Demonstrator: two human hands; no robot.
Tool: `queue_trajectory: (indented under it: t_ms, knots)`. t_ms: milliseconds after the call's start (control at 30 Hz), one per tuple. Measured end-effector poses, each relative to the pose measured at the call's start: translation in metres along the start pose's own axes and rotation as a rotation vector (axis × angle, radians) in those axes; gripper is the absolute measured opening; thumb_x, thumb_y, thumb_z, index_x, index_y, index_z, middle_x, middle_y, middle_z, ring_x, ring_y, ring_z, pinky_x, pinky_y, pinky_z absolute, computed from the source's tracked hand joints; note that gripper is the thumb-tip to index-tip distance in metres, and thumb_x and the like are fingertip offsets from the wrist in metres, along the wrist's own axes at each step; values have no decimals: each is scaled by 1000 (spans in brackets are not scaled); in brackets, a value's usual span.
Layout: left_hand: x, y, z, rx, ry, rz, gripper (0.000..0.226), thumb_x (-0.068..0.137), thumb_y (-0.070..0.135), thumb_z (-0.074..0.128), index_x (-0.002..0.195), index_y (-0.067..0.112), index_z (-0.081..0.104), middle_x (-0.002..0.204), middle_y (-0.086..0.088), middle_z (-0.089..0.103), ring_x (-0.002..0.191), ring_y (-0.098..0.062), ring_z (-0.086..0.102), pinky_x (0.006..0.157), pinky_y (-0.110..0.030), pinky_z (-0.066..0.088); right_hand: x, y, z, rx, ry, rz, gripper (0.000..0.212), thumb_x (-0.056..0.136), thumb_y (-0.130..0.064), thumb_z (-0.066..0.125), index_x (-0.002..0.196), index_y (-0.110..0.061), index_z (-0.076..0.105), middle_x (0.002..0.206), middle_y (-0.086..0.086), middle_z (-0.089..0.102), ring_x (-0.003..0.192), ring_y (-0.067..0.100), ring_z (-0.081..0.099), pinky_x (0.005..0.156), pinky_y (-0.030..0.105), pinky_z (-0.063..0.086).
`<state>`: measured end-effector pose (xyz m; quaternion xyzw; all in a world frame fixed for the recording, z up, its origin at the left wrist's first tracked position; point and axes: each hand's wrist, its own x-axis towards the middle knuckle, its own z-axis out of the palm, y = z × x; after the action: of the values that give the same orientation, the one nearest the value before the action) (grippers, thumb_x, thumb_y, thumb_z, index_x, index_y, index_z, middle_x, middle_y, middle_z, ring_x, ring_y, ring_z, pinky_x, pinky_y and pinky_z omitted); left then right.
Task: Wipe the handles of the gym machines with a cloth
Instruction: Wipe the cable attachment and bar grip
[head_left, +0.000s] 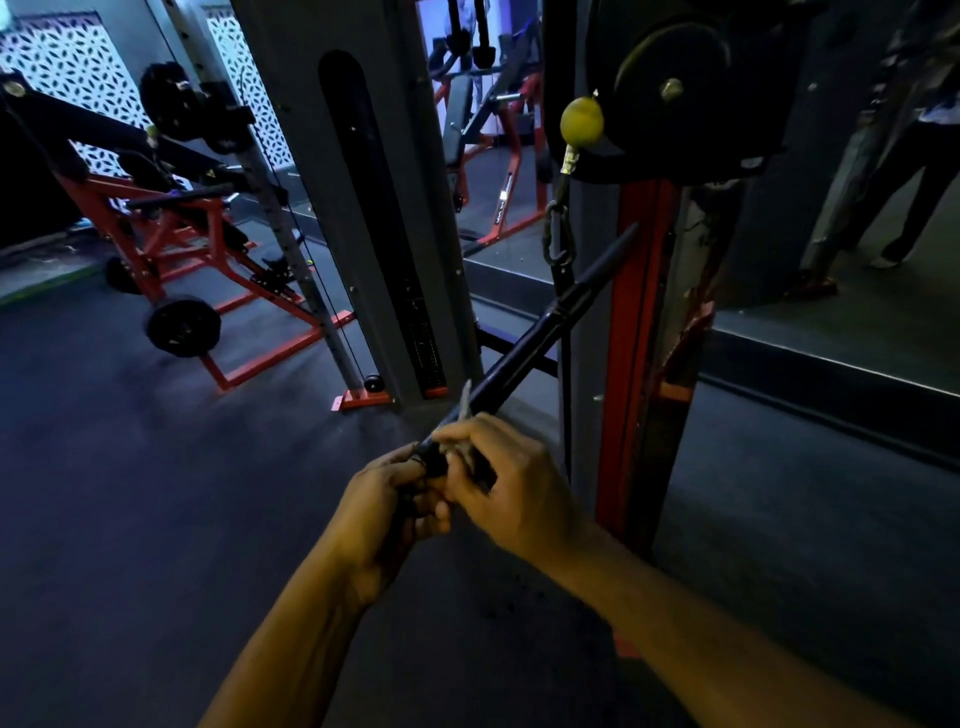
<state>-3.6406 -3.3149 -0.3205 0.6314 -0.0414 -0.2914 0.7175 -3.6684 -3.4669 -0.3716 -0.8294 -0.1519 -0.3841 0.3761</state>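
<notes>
Beside the cable machine's red upright (631, 332), the left hand (387, 512) holds the bar handle's (524, 353) near end while the right hand (511, 488) pinches a grey cloth (465, 402) around it; wiping seems underway, next sliding the cloth up the bar.

Cloth (470, 457) mostly hidden under hands (grey scrap peeks out).

Black handle bar (524, 353); yellow ball (582, 120) above it; red upright (631, 332) right of the bar; grey column (332, 171) left; white leaf-patterned wall panel (67, 62) far left
</notes>
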Motion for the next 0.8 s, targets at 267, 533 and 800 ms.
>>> queue_trajectory:
  t_ms: [267,533,800]
  knots:
    - [-3,0,-6,19,-13,-49,39,105,4,35,136,8,57,75,-12,65,58,-16,59,51,-24,53,62,96,-55,-309,180,242,12,95,-7,59,103,-10,68,107,5,62,97,15,59,81,8,47]
    - [-15,6,-25,69,-197,31,57,91,21,65,145,27,51,134,-16,66,98,-29,73,80,-39,62,52,102,-54,188,495,752,8,94,-6,64,101,-9,68,88,-4,69,73,-8,66,61,10,51]
    - [-9,35,17,765,-100,295,53,102,12,55,141,48,51,128,20,61,110,5,62,103,-35,52,61,110,-56,315,519,924,4,92,-4,67,96,-5,68,86,7,72,59,-1,66,51,16,51]
